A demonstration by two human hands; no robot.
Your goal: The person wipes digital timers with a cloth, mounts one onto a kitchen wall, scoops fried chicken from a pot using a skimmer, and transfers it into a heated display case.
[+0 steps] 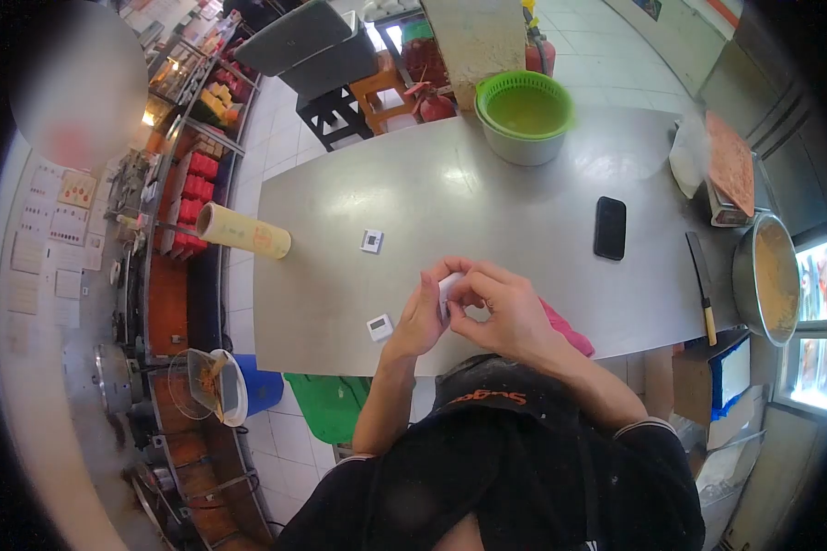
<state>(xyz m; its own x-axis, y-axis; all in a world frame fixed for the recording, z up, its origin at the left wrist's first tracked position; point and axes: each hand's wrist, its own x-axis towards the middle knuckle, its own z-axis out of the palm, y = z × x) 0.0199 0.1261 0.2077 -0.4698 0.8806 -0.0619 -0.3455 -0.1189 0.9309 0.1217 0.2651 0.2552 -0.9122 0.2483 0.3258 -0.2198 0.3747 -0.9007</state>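
Note:
Near the front edge of the steel table, my left hand (422,317) is closed around a small white device (447,292), mostly hidden by fingers. My right hand (507,305) is closed too, its thumb and fingertips pinched against the same piece. On the table to the left lie two small white devices with dark-framed screens: one device (370,241) farther back and another device (379,328) close to my left wrist. A pink cloth (568,329) lies partly under my right forearm.
On the steel table (340,197) stand a roll of film (245,230) at the left edge and a green colander (526,103) in a pot at the back. A black phone (610,228), a long knife (699,280) and a large metal bowl (766,275) are on the right.

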